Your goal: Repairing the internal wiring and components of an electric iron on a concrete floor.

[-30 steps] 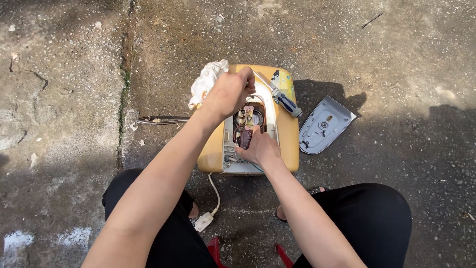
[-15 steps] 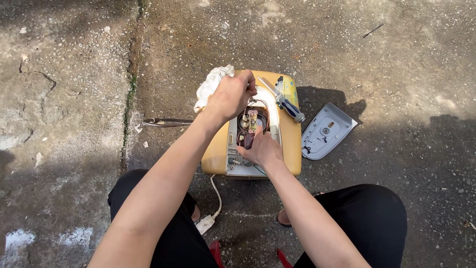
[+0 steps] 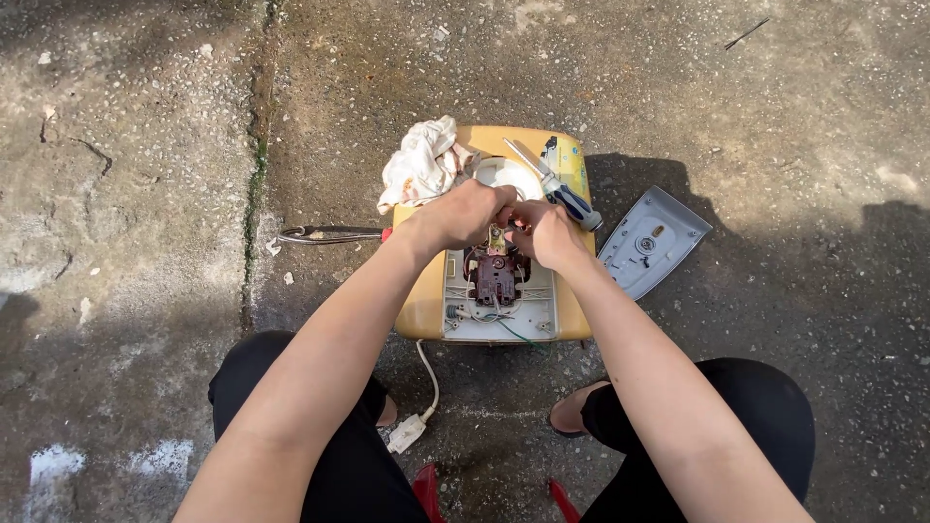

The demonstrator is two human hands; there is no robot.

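We see the left hand (image 3: 465,213) and right hand (image 3: 549,232), fingers pinching a small part above the opened appliance (image 3: 496,291) on the yellow stool (image 3: 421,305), screwdriver (image 3: 562,189) within reach at 1 o'clock.

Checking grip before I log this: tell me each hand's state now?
Left hand: closed, pinching a small part above the opened appliance.
Right hand: closed on the same small part.

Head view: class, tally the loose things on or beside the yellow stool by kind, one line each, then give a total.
Screwdriver: 1
Pliers: 1
Cloth: 1
Grey cover plate: 1
White plug: 1
Total: 5
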